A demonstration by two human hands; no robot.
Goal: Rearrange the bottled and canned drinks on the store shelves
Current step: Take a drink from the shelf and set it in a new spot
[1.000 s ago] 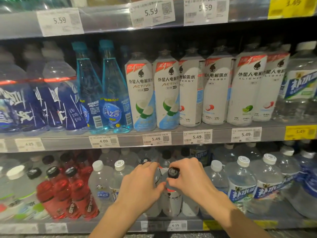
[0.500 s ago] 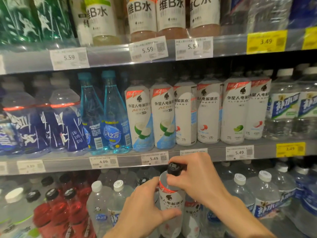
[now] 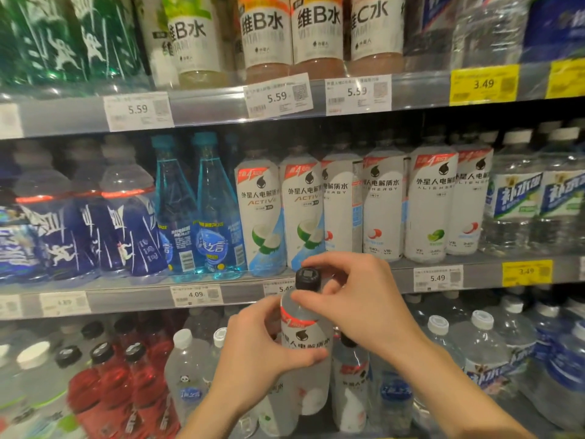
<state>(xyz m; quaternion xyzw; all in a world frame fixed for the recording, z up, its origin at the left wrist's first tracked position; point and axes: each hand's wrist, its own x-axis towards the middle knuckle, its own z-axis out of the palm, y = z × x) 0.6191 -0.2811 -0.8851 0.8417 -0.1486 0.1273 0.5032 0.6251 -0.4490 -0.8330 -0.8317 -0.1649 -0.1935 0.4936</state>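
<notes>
While rows of drinks are filling the store shelves (image 3: 221, 109), a person is holding a white-labelled bottle (image 3: 305, 340) upright in front of the lower shelf, just below the middle shelf edge. Wrapping the bottle's body from its left side, the left hand (image 3: 256, 353) is gripping it with thumb across the label. Sitting above and to the right, the right hand (image 3: 357, 299) is curling its fingers around the neck beside the black cap (image 3: 307, 278).
</notes>
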